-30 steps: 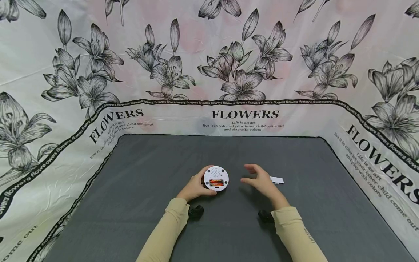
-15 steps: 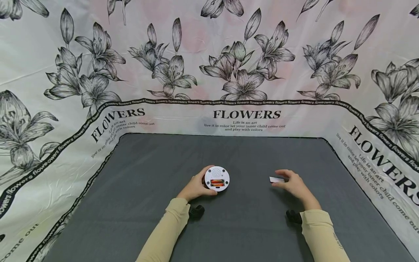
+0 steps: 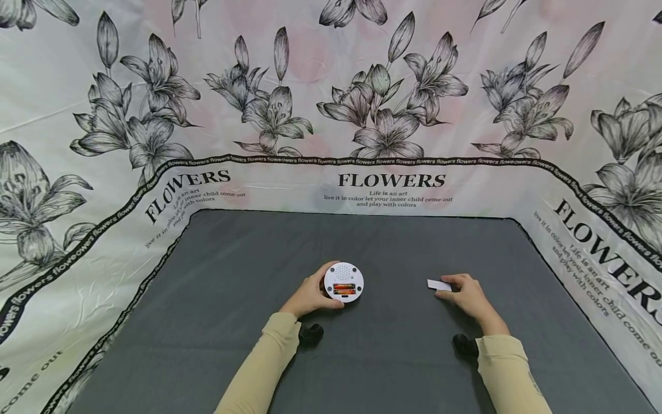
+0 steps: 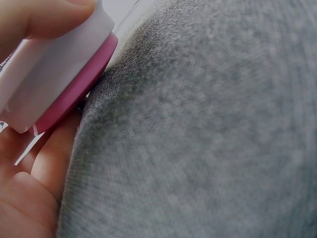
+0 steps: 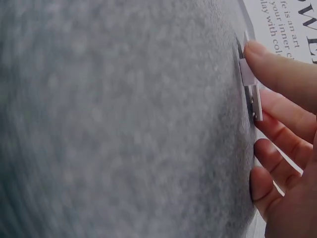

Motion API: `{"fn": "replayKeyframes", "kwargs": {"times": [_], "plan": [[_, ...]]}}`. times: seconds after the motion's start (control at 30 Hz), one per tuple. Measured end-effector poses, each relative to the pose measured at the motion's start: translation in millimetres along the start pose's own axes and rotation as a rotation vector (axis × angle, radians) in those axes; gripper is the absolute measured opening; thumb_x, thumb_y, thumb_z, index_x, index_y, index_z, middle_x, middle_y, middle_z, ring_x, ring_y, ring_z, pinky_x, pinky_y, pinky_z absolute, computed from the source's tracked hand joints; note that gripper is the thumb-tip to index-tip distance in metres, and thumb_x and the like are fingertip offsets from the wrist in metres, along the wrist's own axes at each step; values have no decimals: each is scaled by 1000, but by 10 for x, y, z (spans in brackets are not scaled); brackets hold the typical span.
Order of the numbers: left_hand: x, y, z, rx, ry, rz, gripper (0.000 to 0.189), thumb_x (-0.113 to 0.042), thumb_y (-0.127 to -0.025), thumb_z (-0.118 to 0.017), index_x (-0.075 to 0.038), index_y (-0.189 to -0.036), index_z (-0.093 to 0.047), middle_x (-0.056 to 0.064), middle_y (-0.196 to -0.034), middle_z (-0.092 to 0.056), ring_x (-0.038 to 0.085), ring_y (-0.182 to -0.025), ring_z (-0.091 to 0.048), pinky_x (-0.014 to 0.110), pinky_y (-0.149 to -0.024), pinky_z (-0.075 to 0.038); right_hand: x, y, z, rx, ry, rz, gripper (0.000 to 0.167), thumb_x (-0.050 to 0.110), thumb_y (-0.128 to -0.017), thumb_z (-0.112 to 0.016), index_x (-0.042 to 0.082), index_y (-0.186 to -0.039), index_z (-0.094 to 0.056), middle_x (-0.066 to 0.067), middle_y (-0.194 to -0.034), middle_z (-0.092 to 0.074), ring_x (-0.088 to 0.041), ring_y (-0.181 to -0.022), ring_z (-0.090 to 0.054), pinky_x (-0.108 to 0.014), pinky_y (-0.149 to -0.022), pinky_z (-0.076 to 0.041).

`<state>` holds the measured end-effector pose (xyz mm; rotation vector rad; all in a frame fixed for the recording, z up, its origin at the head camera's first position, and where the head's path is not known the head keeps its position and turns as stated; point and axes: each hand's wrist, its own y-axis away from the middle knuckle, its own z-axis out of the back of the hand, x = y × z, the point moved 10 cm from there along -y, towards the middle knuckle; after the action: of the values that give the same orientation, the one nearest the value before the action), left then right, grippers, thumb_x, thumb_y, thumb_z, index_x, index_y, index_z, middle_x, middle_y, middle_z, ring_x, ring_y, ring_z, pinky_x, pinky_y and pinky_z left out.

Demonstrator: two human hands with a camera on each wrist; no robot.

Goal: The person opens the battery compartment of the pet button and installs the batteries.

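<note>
My left hand [image 3: 310, 292] grips a round white device [image 3: 343, 273] by its left side, thumb below and fingers above. Its underside faces up, showing small dark feet, a patch of speaker holes and an uncovered compartment with orange-and-black batteries [image 3: 344, 289]. In the left wrist view a pink band [image 4: 79, 84] runs round the device's white body [image 4: 57, 69]. Off to the right, my right hand [image 3: 469, 296] pinches a small white battery cover [image 3: 437, 284] between thumb and fingers, low over the table. Up close in the right wrist view, the cover [image 5: 256, 103] is thin and partly behind the thumb.
A dark grey cloth [image 3: 362, 356] spreads under both hands. Around it runs a white border printed with lettering [image 3: 391, 180] and black flower drawings [image 3: 385, 132]. Black wrist straps [image 3: 310, 336] sit by the cuffs of both beige sleeves [image 3: 261, 368].
My right hand has moved right from beside the device and taken hold of the battery cover lying on the cloth. The left hand keeps the device in nearly the same place.
</note>
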<state>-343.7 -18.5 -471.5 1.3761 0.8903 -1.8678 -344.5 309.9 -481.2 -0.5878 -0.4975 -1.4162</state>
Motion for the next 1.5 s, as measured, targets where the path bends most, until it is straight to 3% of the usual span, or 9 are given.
{"fn": "replayKeyframes", "kwargs": {"times": [0.37, 0.7, 0.87, 1.1, 1.33, 1.5], "plan": [[28, -13, -5, 5, 6, -8, 91, -1, -70, -80, -9, -145, -28, 10, -124, -50, 16, -106, -55, 31, -84, -46, 31, -19, 15, -52, 48, 0, 37, 14, -77, -76, -9, -103, -64, -26, -103, -50, -36, -89, -45, -48, -74, -35], [31, -11, 1, 9, -7, -15, 91, -2, -71, -79, -9, -145, -27, 9, -124, -50, 17, -106, -54, 31, -84, -46, 110, -54, -38, -34, 90, 4, 32, 17, -74, -78, -8, -90, -66, -14, -83, -60, -24, -73, -52, -37, -64, -40], [36, -14, 7, 12, -11, -14, 92, -3, -71, -80, -8, -145, -27, 8, -125, -50, 16, -107, -54, 31, -84, -46, 214, -58, -136, -1, 50, 9, 34, 19, -76, -77, -6, -94, -65, -14, -89, -56, -25, -78, -50, -37, -67, -40], [30, -14, 15, 8, 1, -20, 91, -4, -71, -80, -8, -145, -28, 8, -124, -50, 18, -107, -53, 31, -84, -46, 614, -80, -338, 8, -39, 91, 36, 25, -75, -78, 3, -100, -64, -10, -95, -52, -23, -81, -48, -36, -68, -39], [28, -18, 18, 9, 6, -22, 91, -4, -70, -81, -9, -145, -28, 9, -124, -50, 18, -107, -54, 31, -84, -46, 1141, -100, -550, 7, -95, 219, 33, 22, -70, -82, 8, -96, -67, -3, -93, -54, -23, -85, -50, -38, -72, -40], [-3, -14, 17, 5, -14, -24, 89, -4, -71, -80, -9, -144, -30, 9, -124, -50, 17, -106, -54, 30, -83, -46, 1410, -98, -713, 41, -113, 266, 34, 23, -70, -82, 10, -97, -67, -1, -93, -54, -21, -86, -49, -38, -73, -41]]}}
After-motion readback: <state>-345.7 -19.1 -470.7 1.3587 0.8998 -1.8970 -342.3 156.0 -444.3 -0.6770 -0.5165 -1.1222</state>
